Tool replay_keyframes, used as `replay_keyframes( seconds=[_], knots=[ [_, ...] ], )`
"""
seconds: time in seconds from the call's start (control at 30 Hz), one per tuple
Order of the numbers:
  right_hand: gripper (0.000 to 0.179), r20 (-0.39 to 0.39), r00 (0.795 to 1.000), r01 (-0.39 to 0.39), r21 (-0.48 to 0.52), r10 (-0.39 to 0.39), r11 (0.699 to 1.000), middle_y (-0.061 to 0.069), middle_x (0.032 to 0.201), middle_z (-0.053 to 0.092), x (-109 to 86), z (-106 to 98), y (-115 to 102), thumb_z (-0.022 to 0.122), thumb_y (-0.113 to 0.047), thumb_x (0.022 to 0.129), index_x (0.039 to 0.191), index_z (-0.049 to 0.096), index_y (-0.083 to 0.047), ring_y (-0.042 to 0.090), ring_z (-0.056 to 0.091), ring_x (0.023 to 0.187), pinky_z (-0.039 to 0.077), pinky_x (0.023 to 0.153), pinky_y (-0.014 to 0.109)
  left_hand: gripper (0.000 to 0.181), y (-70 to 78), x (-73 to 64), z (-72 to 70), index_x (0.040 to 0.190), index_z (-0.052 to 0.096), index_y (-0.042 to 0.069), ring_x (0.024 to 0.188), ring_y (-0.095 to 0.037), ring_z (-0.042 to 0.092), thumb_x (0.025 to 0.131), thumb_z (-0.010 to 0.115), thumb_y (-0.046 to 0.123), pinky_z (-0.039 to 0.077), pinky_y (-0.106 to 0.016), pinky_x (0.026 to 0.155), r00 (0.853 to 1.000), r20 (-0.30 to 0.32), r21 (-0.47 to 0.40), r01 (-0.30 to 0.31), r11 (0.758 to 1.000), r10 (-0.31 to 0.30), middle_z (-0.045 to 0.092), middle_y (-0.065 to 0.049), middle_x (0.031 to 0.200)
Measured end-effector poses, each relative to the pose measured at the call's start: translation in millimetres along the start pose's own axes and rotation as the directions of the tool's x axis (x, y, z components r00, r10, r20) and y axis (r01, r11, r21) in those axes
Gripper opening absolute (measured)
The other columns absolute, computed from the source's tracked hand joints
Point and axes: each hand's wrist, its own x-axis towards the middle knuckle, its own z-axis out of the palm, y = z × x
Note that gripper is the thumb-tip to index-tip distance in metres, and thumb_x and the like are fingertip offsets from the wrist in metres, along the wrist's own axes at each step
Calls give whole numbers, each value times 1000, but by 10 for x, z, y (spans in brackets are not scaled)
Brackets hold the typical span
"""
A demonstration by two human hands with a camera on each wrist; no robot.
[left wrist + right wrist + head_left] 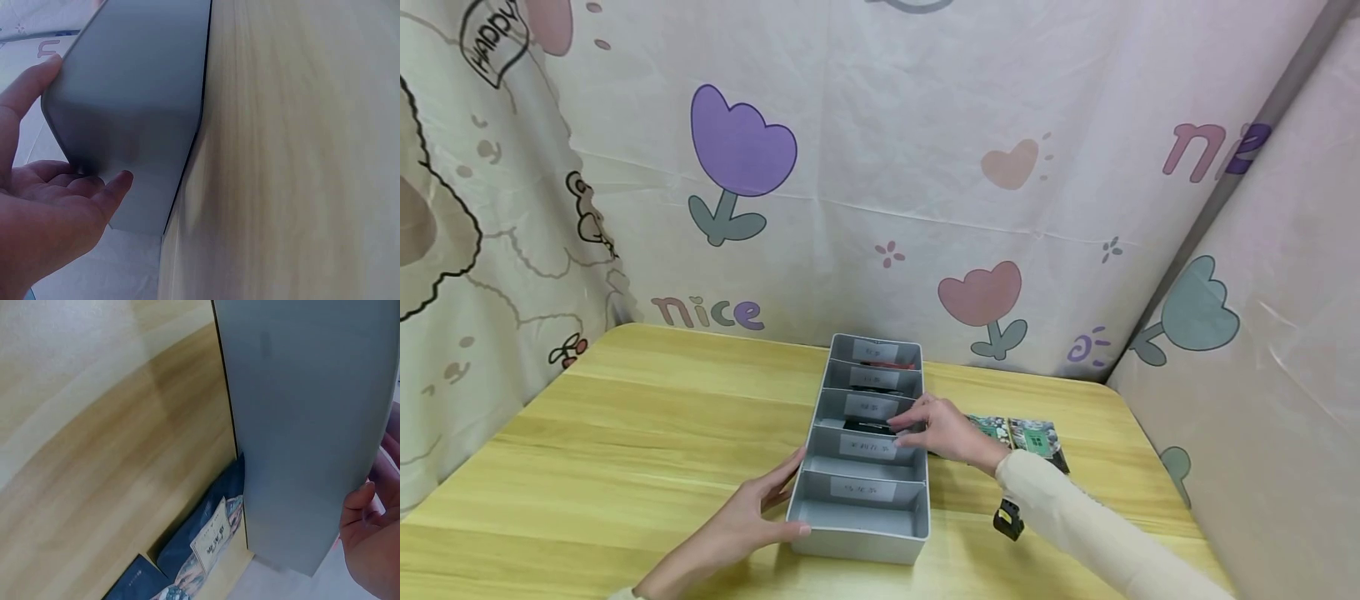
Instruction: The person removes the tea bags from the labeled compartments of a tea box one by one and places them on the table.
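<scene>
A long grey divided box [859, 546] stands on the table, with white handwritten labels on its compartments. My left hand [752, 510] steadies its near left corner, thumb at the rim and fingers along the side. In the left wrist view the fingers [115, 190] rest against the grey wall. My right hand [942, 427] reaches over the right rim into the middle compartment. Thumb and index finger are apart there, beside the right end of a flat black packet [867, 427]. From the right wrist the box wall hides that packet.
Red [887, 365] and dark [872, 389] flat items lie in the two far compartments. Right of the box are patterned green-and-dark packets [1036, 437], partly behind my right arm. A printed curtain [850, 167] hangs round the wooden table [700, 392].
</scene>
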Motion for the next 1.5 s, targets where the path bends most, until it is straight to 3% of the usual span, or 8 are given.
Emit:
replay_keyframes(
  seconds=[0.2,0.5,0.73,1.03,1.5],
  knots=[
    [23,9,1000,-18,-24,18,1000,-6,92,58,-15,46,-22,76,-14,84,106,76,-8,16,52,87,47,65,26,87,2,3,5,152,18,0,132,-49,32,85,73,11,37,-33,106,1000,-1,13,-1,1000,1,14,-28,154],
    [17,-16,999,-28,-25,27,999,-8,89,61,-7,61,-28,75,-9,84,100,78,-9,15,55,85,48,66,24,88,27,6,9,153,18,2,131,-49,34,86,73,13,32,-48,105,999,-9,11,38,999,-38,13,-26,155],
    [16,-48,998,-27,8,28,1000,-6,89,67,4,78,-40,76,-7,81,97,78,-9,16,57,86,49,67,23,88,10,8,4,154,18,3,132,-49,33,86,73,13,33,-47,106,999,-8,6,41,999,-41,13,-25,155],
    [14,-65,998,-4,71,8,997,-4,91,69,-28,77,-22,74,-7,83,96,78,-8,19,58,88,49,70,25,87,-13,4,5,153,18,2,133,-49,31,86,72,12,36,-36,107,1000,-1,-3,16,1000,-16,13,-26,155],
    [12,-114,993,-15,131,30,991,-5,91,70,-45,71,-41,74,-7,84,95,79,-11,14,59,88,51,74,27,87,-5,-17,8,153,17,2,133,-49,32,86,72,11,35,-40,107,1000,-5,1,13,1000,-13,13,-26,155]
  ],
)
